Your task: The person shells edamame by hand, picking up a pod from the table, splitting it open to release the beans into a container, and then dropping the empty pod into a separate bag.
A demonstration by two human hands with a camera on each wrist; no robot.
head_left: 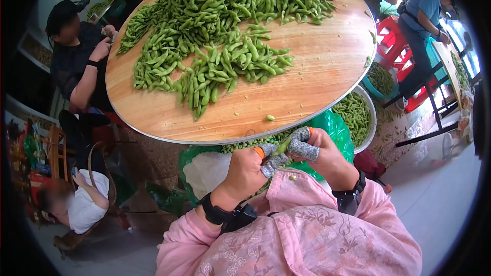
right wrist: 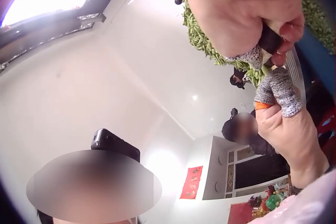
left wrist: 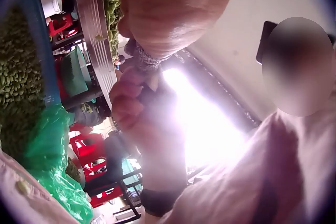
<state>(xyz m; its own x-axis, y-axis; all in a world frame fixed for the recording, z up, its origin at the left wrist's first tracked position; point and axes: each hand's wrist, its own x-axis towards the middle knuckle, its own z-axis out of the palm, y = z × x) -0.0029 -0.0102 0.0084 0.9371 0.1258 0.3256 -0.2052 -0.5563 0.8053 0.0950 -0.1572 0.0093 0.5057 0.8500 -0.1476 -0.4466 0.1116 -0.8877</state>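
A green soybean pod (head_left: pixel 283 146) is pinched between my two hands, just past the table's near edge. My left hand (head_left: pixel 244 171) holds one end with thumb and forefinger. Its other end is gripped in my right hand (head_left: pixel 327 159). Grey knitted sleeves cover the thumb and forefinger on both hands, with orange bands at some edges. In the right wrist view the fingertips meet close together, and only a bit of green shows between them. A large heap of pods (head_left: pixel 220 25) covers much of the round wooden table (head_left: pixel 317 71) in front of me.
Below the table edge, a green plastic bag (head_left: pixel 335 130) lies beside shelled beans (left wrist: pixel 21 71). A white basin of pods (head_left: pixel 353 115) stands on the right, with a blue-green tub (head_left: pixel 381 79) behind it. Other people sit around, including one in a black cap (head_left: pixel 64 15) at left.
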